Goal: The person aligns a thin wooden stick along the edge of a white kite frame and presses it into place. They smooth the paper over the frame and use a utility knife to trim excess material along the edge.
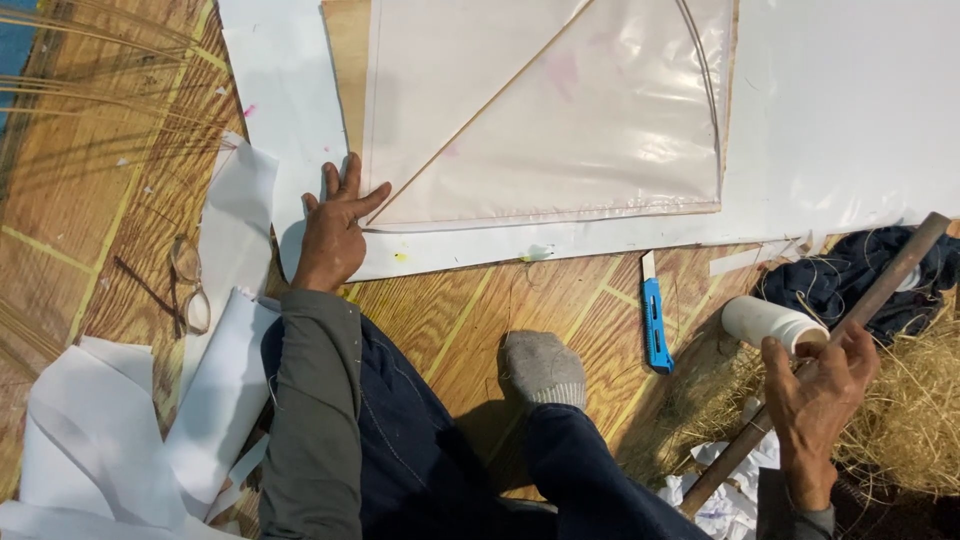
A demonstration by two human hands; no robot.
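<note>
Lower right of frame: my right hand [815, 395] is wrapped around a brown stick [830, 345] that runs diagonally up to the right edge, with a white bottle [760, 322] lying against the fingers. Left of centre, my left hand [335, 228] is spread flat, holding nothing, pressing the white sheet [290, 110] beside the clear plastic kite panel [560, 110]. Blue utility knife [654, 322] on the wood floor [440, 310] between the hands. Glasses [188, 285] at left, straw [915, 410] at right.

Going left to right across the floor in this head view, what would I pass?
Eyeglasses → left hand flat on the white sheet → grey-socked foot → blue utility knife → white bottle → right hand → straw pile.
</note>
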